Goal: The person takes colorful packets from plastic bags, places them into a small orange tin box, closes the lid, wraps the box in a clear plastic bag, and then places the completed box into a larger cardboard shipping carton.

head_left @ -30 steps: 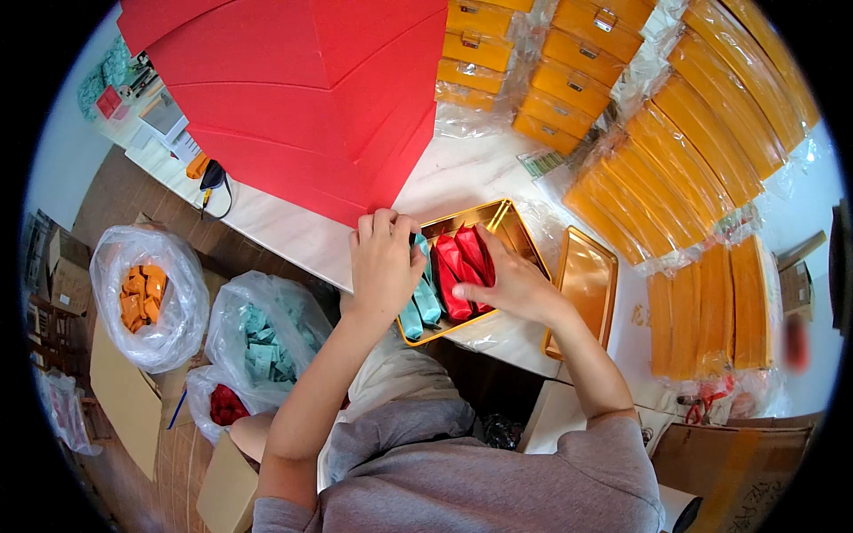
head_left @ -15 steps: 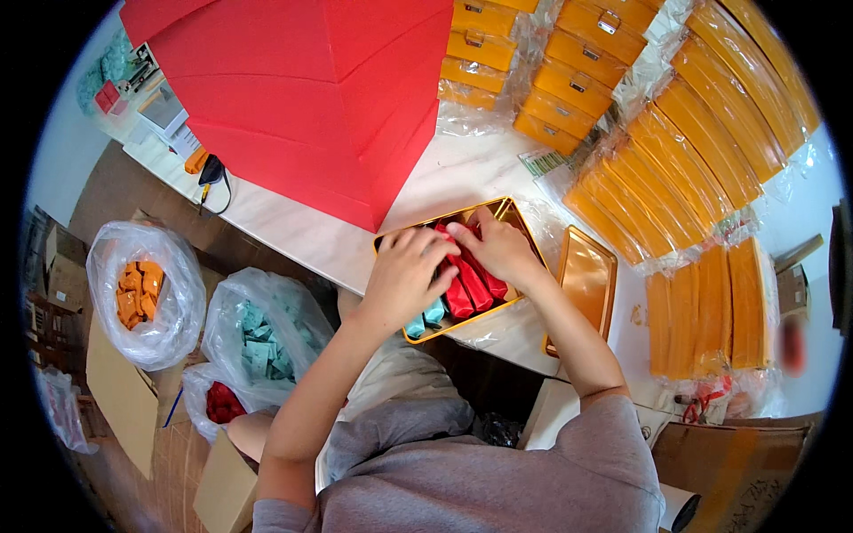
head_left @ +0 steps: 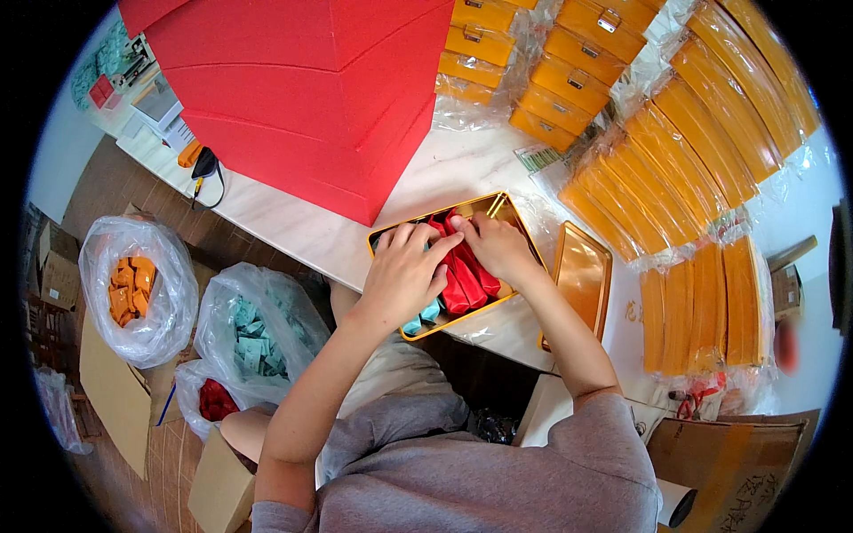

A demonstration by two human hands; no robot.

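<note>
A gold tin (head_left: pixel 517 215) stands at the table's front edge, holding teal packets (head_left: pixel 430 311) on its left and red packets (head_left: pixel 466 286) in the middle. My left hand (head_left: pixel 404 275) rests over the packets on the left, fingers bent and apart, covering much of the teal ones. At the upper right of the tin, my right hand (head_left: pixel 498 249) grips the red packets, its thumb pointing toward my left hand's fingertips. The tin's gold lid (head_left: pixel 579 275) lies just right of it.
A big red stack (head_left: pixel 284 80) stands behind. Yellow cases in plastic (head_left: pixel 675 186) crowd the right side. On the left are a marble table (head_left: pixel 240 204) with small items and, below, bags of orange (head_left: pixel 131 293), teal (head_left: pixel 258 329) and red (head_left: pixel 216 400) packets among cardboard.
My left hand has moved down and right from the tin's upper-left edge onto the packets. My right hand has shifted up along the red packets, which sit a little further toward the back.
</note>
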